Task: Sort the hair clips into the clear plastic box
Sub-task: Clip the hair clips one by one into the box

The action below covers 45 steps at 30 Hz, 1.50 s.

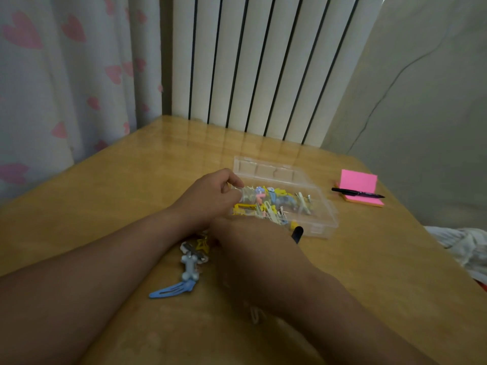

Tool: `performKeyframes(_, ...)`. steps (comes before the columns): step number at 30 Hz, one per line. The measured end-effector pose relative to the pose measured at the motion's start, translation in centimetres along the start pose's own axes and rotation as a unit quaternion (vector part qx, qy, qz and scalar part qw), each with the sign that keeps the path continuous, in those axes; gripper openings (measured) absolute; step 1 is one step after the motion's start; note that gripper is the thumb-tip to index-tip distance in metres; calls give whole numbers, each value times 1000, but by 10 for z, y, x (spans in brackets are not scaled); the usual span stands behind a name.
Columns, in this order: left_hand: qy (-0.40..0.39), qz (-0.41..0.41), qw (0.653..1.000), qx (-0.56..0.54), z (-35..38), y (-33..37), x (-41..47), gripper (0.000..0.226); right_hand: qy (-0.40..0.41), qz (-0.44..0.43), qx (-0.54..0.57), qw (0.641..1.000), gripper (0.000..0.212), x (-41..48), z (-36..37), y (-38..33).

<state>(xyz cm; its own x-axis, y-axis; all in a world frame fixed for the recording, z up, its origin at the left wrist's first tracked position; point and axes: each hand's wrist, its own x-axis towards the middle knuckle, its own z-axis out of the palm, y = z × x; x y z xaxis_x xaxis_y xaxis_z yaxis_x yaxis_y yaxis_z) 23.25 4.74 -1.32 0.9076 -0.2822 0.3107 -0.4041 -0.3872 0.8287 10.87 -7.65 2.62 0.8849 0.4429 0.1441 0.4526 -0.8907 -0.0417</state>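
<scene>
Right hand (253,241) over loose hair clips (191,262) — grip cannot tell | left hand (210,196) pinches clear plastic box (330,219) | clips likely light, stiff, slippery — take by edges

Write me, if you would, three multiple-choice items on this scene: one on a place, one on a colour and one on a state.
1. Where does the black pen lie? A on the floor; B on the pink sticky notes; C beside the curtain.
2. What colour is the flat snap clip nearest the camera? A red; B green; C blue.
3. How is the clear plastic box? A open; B shut; C upside down.
Key: B, the pen rests across the notes; C, the clip on the table is plainly blue; A, the lid is folded back.
</scene>
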Motion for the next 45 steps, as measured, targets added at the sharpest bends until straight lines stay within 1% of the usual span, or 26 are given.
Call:
performKeyframes(2, -6, -2, 1000, -11, -1, 2, -2, 18, 71, 32, 63, 995, 17, -3, -12, 13)
performKeyframes(4, -8, 0, 1000, 0, -1, 4, -3, 14, 172, 93, 110, 974, 13, -3, -25, 36)
performKeyframes(5, -8, 2, 1000, 7, -2, 4, -3, 12, 207, 126, 131, 961, 12, -1, -28, 52)
performKeyframes(7, -9, 4, 1000, 15, -2, 4, -3, 13, 240, 191, 144, 941, 12, -2, -30, 93)
performKeyframes(9, -12, 7, 1000, 20, -3, 3, -3, 13, 234, 240, 133, 933, 11, -6, -24, 124)
performKeyframes(12, -14, 8, 1000, 23, -2, 3, -3, 13, 212, 276, 124, 929, 8, -8, -10, 145)
performKeyframes(17, -11, 9, 1000, 19, -2, 2, -2, 13, 277, 291, 147, 904, 4, 3, -8, 155)
performKeyframes(19, -14, 8, 1000, 18, -2, 1, -2, 13, 283, 296, 154, 899, 3, 7, -10, 159)
performKeyframes(21, -16, 7, 1000, 17, -2, 1, -3, 13, 256, 295, 152, 908, 4, 14, -10, 160)
performKeyframes(24, -15, 7, 1000, 14, -2, 2, -3, 14, 175, 300, 133, 928, 10, 27, -13, 157)
performKeyframes(26, -13, 6, 1000, 14, -3, 3, -3, 14, 149, 304, 130, 932, 14, 32, -14, 157)
performKeyframes(28, -13, 3, 1000, 12, -3, 3, -3, 14, 161, 302, 126, 931, 16, 29, -15, 159)
performKeyframes(32, -14, -2, 1000, 13, -3, 6, -4, 16, 216, 283, 111, 928, 14, 12, -15, 154)
performKeyframes(35, -13, -3, 1000, 19, -3, 8, -5, 16, 260, 262, 147, 918, 12, 1, -22, 139)
performKeyframes(37, -13, -3, 1000, 23, -3, 9, -6, 16, 288, 234, 175, 912, 12, -4, -26, 121)
performKeyframes(38, -13, -2, 1000, 23, -4, 9, -5, 16, 289, 213, 189, 914, 12, -7, -27, 111)
performKeyframes(40, -12, -2, 1000, 22, -4, 8, -5, 15, 245, 159, 209, 933, 12, -10, -28, 89)
performKeyframes(43, -8, -4, 1000, 17, -3, 8, -5, 15, 117, 76, 202, 969, 11, -11, -27, 60)
performKeyframes(45, -9, -9, 1000, 10, -3, 9, -4, 25, 45, 38, 173, 983, 11, -10, -23, 45)
